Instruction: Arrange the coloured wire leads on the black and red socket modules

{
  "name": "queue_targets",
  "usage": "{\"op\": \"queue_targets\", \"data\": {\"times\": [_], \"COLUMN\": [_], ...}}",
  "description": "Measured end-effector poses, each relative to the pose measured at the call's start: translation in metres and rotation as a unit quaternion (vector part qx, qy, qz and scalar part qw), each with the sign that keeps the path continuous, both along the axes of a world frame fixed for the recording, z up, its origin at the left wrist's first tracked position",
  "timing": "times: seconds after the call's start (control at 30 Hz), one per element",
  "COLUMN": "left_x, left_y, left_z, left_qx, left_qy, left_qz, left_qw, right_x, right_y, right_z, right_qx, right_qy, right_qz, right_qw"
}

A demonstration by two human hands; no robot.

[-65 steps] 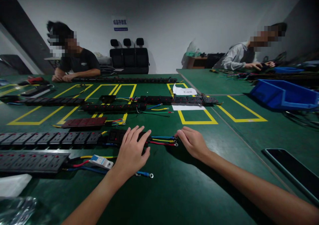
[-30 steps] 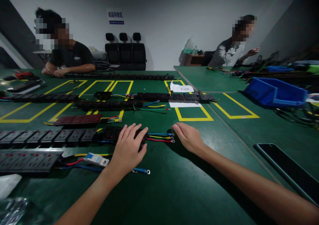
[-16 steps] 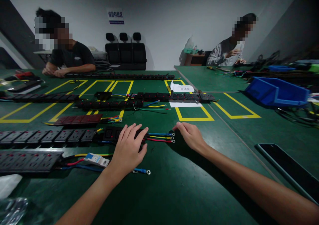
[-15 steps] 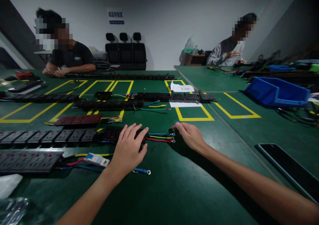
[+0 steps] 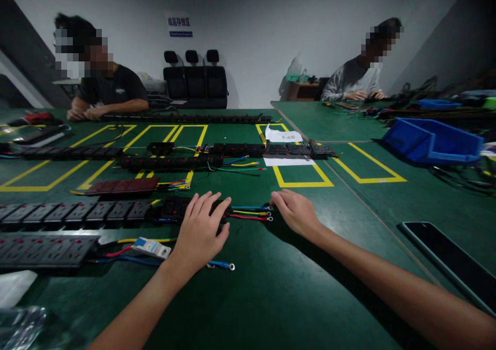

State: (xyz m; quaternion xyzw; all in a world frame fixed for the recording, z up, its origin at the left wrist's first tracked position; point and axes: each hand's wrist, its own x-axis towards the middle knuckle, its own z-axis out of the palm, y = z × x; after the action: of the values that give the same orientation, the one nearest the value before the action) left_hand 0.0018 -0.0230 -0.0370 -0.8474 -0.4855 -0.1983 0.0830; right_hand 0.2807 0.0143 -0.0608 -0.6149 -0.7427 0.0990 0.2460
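My left hand (image 5: 205, 228) lies with fingers spread over the black end block (image 5: 170, 209) of a power strip (image 5: 104, 211), palm down. Blue, yellow-green and red wires (image 5: 248, 216) come out of that block to the right and end in ring terminals. Beside the tip of the blue wire, my right hand (image 5: 296, 209) is closed, its fingers curled. Whether anything is in them is hidden. Nearer to me, a second power strip (image 5: 46, 252) has thicker wires and a white-and-blue breaker (image 5: 152, 248). Past my left wrist shows a blue wire's ring terminal (image 5: 231, 267).
Farther back lie a dark red strip (image 5: 122, 186), more black strips (image 5: 170, 162) and a paper label (image 5: 284, 134). A blue bin (image 5: 432, 141) and a phone (image 5: 451, 262) are at right. Two people (image 5: 112, 89) (image 5: 349, 79) sit across the green table.
My right hand's fingers have curled in at the blue wire's tip. My left hand has stayed in place. The person at right has lowered their hands.
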Motion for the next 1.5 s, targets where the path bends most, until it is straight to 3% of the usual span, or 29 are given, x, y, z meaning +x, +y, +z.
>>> {"op": "queue_targets", "data": {"times": [0.27,0.47,0.7,1.5], "left_x": [-0.0007,-0.0007,0.0002,-0.0004], "left_y": [0.0,-0.0013,-0.0001,-0.0007], "left_z": [0.0008,0.0001,-0.0008,-0.0015], "left_qx": [-0.002,-0.003,-0.001,-0.003], "left_qy": [-0.001,0.0,0.0,0.006], "left_qz": [-0.003,-0.002,0.001,0.008], "left_qw": [1.0,1.0,1.0,1.0], "right_x": [0.0,0.0005,0.0,-0.0034], "right_y": [0.0,-0.0023,-0.0038,-0.0067], "right_z": [-0.0007,0.0005,-0.0008,0.003], "right_qx": [0.011,0.038,0.05,-0.002], "right_qy": [-0.006,0.014,0.015,-0.021], "right_qz": [-0.048,-0.001,0.001,0.014], "right_qw": [0.999,0.999,0.999,1.0]}}
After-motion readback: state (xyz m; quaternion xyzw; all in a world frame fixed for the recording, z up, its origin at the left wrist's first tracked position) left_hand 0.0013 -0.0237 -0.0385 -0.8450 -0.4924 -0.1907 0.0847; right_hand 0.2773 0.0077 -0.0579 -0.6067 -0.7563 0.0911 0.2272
